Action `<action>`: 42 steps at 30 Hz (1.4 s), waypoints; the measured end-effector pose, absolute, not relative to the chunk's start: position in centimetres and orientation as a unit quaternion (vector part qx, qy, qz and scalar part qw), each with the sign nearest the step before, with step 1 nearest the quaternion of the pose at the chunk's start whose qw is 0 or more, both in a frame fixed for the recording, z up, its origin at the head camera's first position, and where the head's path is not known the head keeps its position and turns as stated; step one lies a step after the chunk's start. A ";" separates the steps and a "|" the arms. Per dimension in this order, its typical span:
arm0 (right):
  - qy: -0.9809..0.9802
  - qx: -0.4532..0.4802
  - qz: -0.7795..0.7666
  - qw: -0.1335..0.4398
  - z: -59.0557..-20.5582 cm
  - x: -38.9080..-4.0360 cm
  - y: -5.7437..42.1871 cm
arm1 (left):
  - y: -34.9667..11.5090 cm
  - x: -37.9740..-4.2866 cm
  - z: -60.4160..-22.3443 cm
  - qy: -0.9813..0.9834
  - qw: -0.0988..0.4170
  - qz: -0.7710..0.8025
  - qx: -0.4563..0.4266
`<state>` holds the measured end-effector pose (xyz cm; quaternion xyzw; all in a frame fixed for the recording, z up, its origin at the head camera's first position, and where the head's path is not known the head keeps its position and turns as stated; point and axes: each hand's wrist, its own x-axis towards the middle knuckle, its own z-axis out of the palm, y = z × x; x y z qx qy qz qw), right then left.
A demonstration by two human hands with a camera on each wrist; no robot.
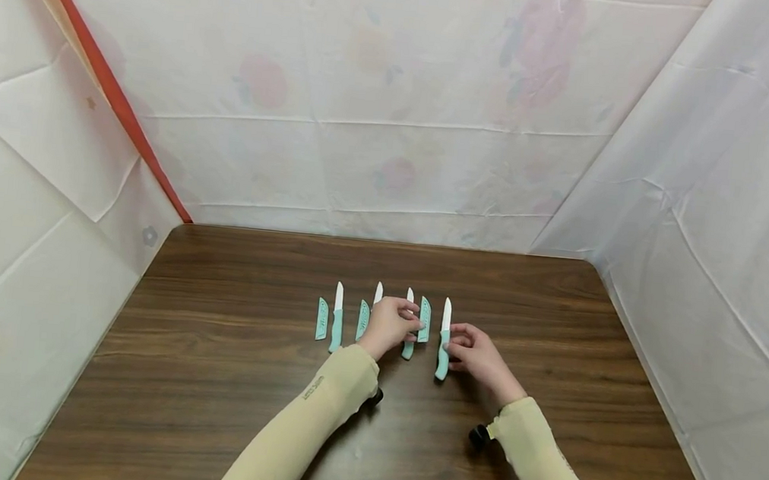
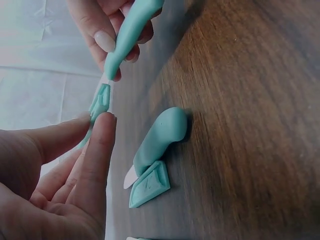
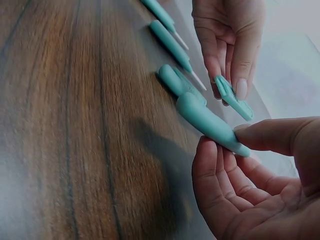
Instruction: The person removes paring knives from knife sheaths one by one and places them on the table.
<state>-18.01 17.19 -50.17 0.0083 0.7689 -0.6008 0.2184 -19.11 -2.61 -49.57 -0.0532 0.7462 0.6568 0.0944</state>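
Note:
My left hand (image 1: 391, 323) pinches a teal knife sheath (image 1: 425, 320) between thumb and fingers, above the table. To its right, my right hand (image 1: 480, 359) holds a paring knife (image 1: 443, 356) by its teal handle, white blade pointing away from me. In the left wrist view, the sheath (image 2: 102, 97) has its end close to the base of the knife's handle (image 2: 127, 35); whether they touch I cannot tell. The right wrist view has the held sheath (image 3: 232, 100) beyond the held knife (image 3: 212, 122). Beneath the left hand lies another knife (image 1: 407, 350), partly hidden.
At left on the brown wooden table (image 1: 206, 392) lie an unsheathed knife (image 1: 336, 331) and a loose sheath (image 1: 322, 318). Another sheath (image 1: 363, 318) and a white blade (image 1: 378, 293) show beside the left hand. A patterned white sheet (image 1: 398, 157) hangs behind the table.

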 end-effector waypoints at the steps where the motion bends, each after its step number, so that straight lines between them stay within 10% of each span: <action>1: 0.770 0.011 -0.599 0.220 -50.2 -18.1 17.2 | -2.6 -19.2 -49.6 0.746 0.096 0.657 -0.055; 42: 0.778 0.045 -0.588 0.219 -51.1 -21.7 17.2 | -1.5 -21.4 -50.2 0.742 0.140 0.650 -0.085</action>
